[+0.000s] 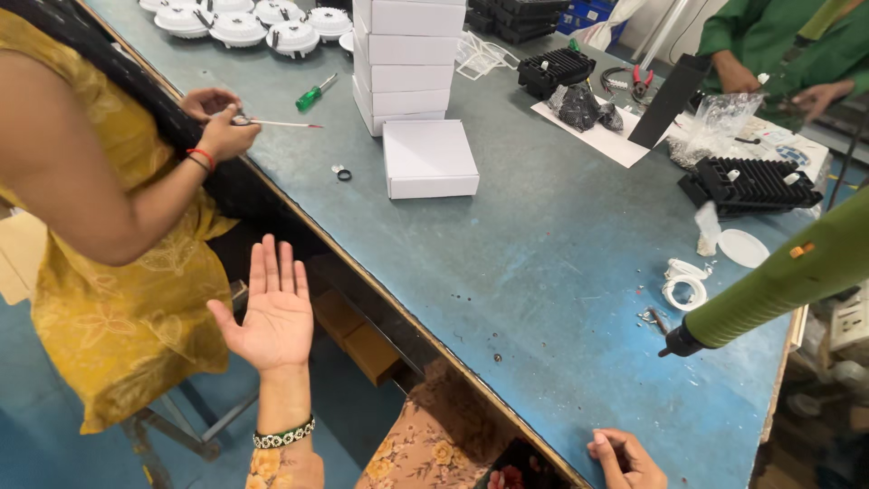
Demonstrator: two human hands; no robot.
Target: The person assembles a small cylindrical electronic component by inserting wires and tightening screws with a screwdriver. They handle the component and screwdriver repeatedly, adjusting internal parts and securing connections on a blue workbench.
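Palm up, left hand [274,312] is spread wide and empty, off the table [543,235] edge, left of it. Right hand [627,460] curls loosely at the near edge, holding nothing. White box [429,158] lies mid-table, beyond both.

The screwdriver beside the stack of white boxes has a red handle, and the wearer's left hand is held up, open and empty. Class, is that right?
Not quite. The head view shows the screwdriver has a green handle, not red. It does lie beside the stack of white boxes, and the left hand is open and empty.
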